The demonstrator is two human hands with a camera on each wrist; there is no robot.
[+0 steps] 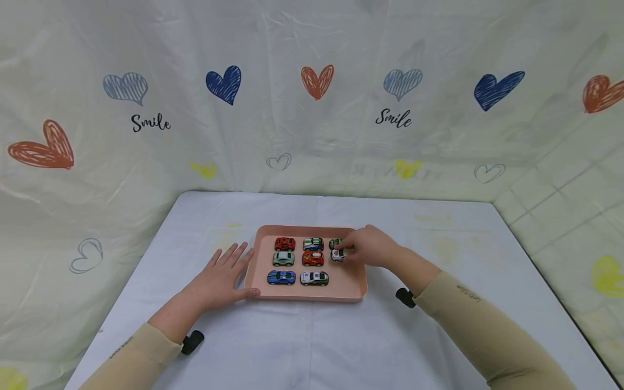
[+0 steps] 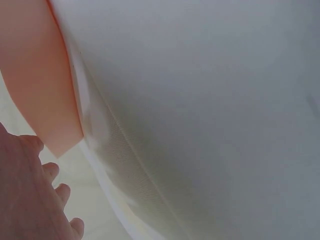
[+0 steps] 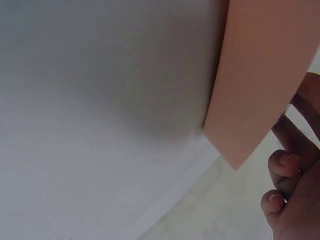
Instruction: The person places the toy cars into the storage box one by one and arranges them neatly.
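Note:
A pink tray [image 1: 339,291] lies on the table with several toy cars in rows. My right hand [image 1: 372,246] reaches over its right rim and pinches a white toy car [image 1: 336,255], whose right end is hidden by the fingers. Just behind that car is a green toy car [image 1: 333,244], also partly covered. At the left rim my left hand [image 1: 219,281] lies with fingers spread, its thumb touching the tray's near-left corner. In the left column are a red car [image 1: 285,244], a pale green car [image 1: 283,259] and a blue car [image 1: 281,277].
The middle column has a white, blue and green car [image 1: 313,244], a red-orange car [image 1: 313,258] and a white-and-black car [image 1: 314,278]. A white cloth [image 1: 273,346] covers the table. Behind it hangs a pale curtain [image 1: 341,146] printed with hearts.

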